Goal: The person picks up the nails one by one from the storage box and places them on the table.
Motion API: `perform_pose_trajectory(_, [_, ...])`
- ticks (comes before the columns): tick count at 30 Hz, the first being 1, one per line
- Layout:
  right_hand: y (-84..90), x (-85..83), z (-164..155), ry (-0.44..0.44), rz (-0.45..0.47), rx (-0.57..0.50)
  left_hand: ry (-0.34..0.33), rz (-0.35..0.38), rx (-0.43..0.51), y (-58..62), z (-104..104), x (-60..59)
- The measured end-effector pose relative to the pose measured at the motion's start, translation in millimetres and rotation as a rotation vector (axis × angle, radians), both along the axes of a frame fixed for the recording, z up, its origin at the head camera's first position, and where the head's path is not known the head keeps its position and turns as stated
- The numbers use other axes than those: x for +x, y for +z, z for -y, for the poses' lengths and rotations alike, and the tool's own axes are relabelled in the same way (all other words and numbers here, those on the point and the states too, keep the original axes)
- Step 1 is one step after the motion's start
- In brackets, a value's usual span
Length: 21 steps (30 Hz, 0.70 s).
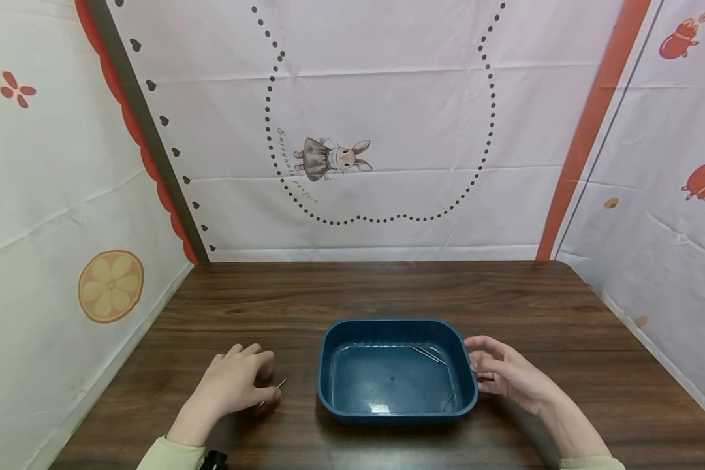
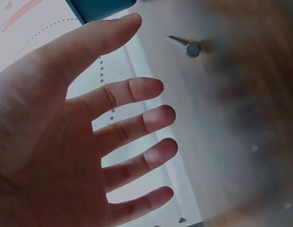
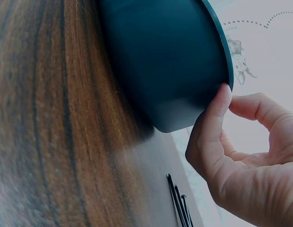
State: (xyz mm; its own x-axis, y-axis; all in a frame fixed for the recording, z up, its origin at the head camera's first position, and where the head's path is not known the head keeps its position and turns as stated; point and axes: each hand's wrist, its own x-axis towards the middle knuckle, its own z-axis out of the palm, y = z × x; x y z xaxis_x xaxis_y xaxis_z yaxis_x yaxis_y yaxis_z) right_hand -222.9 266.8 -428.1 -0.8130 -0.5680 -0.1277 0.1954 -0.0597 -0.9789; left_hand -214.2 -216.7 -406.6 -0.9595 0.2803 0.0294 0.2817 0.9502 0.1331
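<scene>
A blue plastic tray [image 1: 396,385] with deep walls stands on the brown table. My right hand [image 1: 508,378] holds its right side, bent fingertips right at the rim [image 3: 226,56]. Two thin metal nails [image 1: 427,354] lie in the tray's far right, and another slim piece [image 1: 448,400] is near its right front. My left hand [image 1: 235,385] hovers low left of the tray, over a nail [image 1: 282,382]. In the left wrist view its fingers are spread and the nail [image 2: 192,49] lies beyond the thumb tip, apart from it.
Several dark nails [image 3: 180,203] lie on the table past the tray in the right wrist view; my right hand mostly hides them from the head view. White patterned cloth [image 1: 388,130] hangs behind the wooden table [image 1: 258,287] and along both sides.
</scene>
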Motion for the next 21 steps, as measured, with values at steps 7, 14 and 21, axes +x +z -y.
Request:
perform_pose_trajectory(7, [-1.1, -1.2, 0.3, 0.005, 0.001, -0.003, -0.033, -0.039, -0.032, 16.7, -0.1, -7.5])
perform_pose_trajectory(14, [-0.1, -1.1, 0.2, 0.003, -0.002, -0.01, -0.1, -0.123, -0.079, 45.2, 2.6, -15.4])
perform_pose_trajectory(21, [0.5, -0.4, -0.3, -0.012, 0.01, 0.006, -0.169, -0.2, -0.158, 72.0, 7.5, -23.2])
